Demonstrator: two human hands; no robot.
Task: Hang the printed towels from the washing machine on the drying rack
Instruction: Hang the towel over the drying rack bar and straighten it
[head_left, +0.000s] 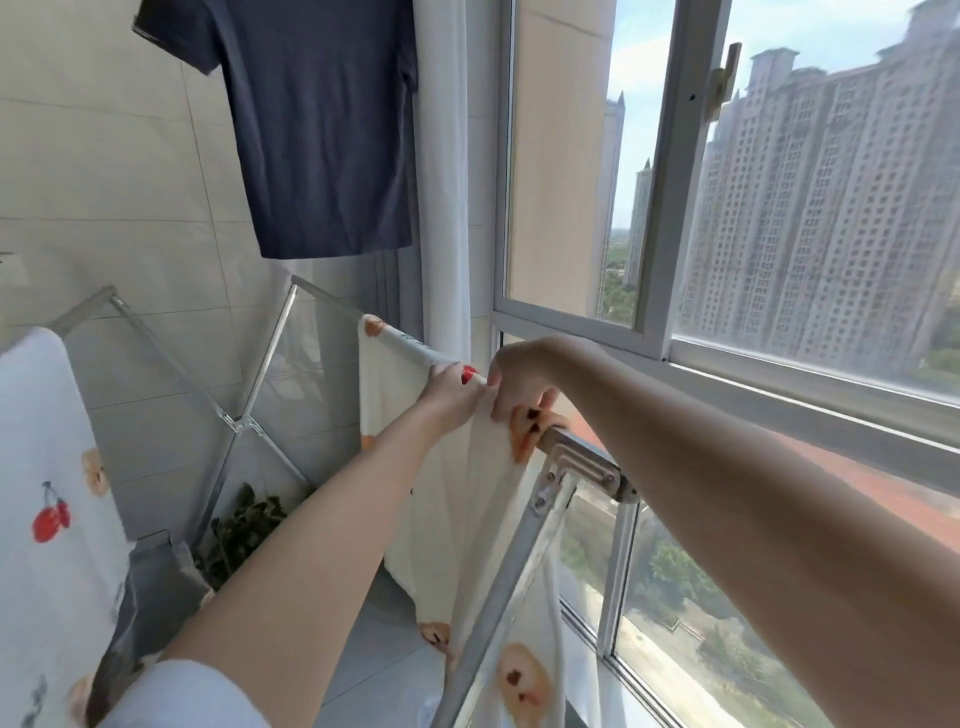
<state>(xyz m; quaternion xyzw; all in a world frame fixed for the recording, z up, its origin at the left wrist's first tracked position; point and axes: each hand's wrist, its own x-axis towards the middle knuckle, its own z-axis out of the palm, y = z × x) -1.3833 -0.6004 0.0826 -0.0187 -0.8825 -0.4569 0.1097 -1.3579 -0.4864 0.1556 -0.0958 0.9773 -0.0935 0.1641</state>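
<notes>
Now I count two printed towels on the drying rack (524, 551). One cream towel (457, 499) hangs over the right top bar, near the window (660, 343), and it carries round orange-brown prints with dark marks and one red spot at the fold. A second white towel (49, 493) hangs at the left edge, well apart from the first; it shows red cherries and a pale orange print. Both of my hands are on the cream towel at the bar. The grip of my left hand (448, 391) is closed on the cloth at the top fold, and the grip of my right hand (519, 378) pinches the same fold just beside it, so the two hands almost touch. One dark blue T-shirt (317, 124) hangs above, apart from the rack. One plant (241, 530) with dark leaves stands on the floor behind the rack; I cannot see its pot.
</notes>
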